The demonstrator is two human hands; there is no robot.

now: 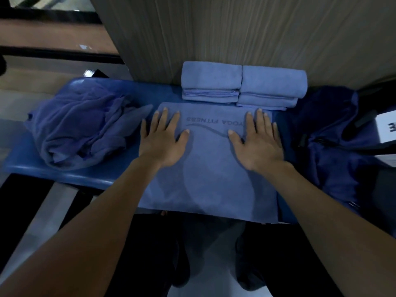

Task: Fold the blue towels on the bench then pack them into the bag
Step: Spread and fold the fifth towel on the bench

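Lying flat across the middle of the blue counter is the towel we are working on, a smooth blue rectangle whose near edge hangs just over the counter's front. Dark lettering reading "YOGA FITNESS" runs upside down to us near its far edge, with a curved line beneath it. We have both palms down on it: our left hand rests near its left side and our right hand near its right side, fingers straight and spread, gripping nothing.

Just beyond the flat towel, against the grey wall panel, sit two stacks of folded towels side by side and touching, lighter blue, their layered edges facing us. To the left on the counter lies a crumpled heap of unfolded towels, darker and deeply creased, its edge close to our left fingers. At the right end slumps a dark navy bag with black straps, next to the flat towel's right edge.
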